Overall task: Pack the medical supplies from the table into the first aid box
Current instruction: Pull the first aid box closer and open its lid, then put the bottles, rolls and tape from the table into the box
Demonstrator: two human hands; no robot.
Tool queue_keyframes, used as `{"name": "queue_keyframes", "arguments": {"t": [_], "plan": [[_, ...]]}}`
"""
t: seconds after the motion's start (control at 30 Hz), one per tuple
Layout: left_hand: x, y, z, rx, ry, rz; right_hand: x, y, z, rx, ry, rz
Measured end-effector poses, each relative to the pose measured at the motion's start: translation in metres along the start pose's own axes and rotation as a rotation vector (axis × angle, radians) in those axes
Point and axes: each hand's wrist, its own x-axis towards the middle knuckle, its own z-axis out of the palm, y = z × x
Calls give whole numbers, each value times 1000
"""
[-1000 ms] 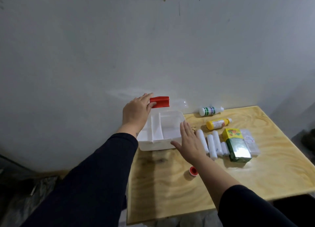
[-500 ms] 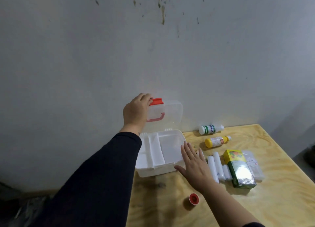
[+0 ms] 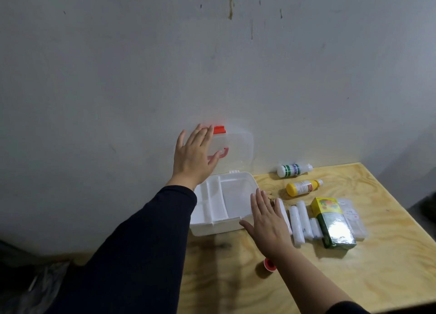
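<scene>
On table [image 3: 354,278], first aid box [image 3: 221,203] lid up, L hand [image 3: 193,155] spread.

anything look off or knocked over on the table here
Both bottles lie on their sides near the wall: the green-banded one and the yellow one. A small red-topped item sits apart from the rest, near the right wrist. No spills or damage show. The box is open, its compartments empty.

lid [image 3: 238,148] now upright, left hand [image 3: 193,155] released, fingers spread
</scene>
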Motion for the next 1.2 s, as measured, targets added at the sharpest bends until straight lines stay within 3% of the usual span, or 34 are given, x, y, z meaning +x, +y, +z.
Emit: {"name": "queue_keyframes", "arguments": {"t": [0.27,0.5,0.9,1.2], "plan": [[1,7,-16,44,-93,-32,-5,-4,-11,-17,-52,34],[-49,26,-25,-72,-38,-110,-18,0,-30,24,-37,45],[-150,68,8,-156,-550,-293,-74,82,-39,137,104,318],[-155,78,18,-56,-489,-325,-81,141,-19,216,59,585]]}}
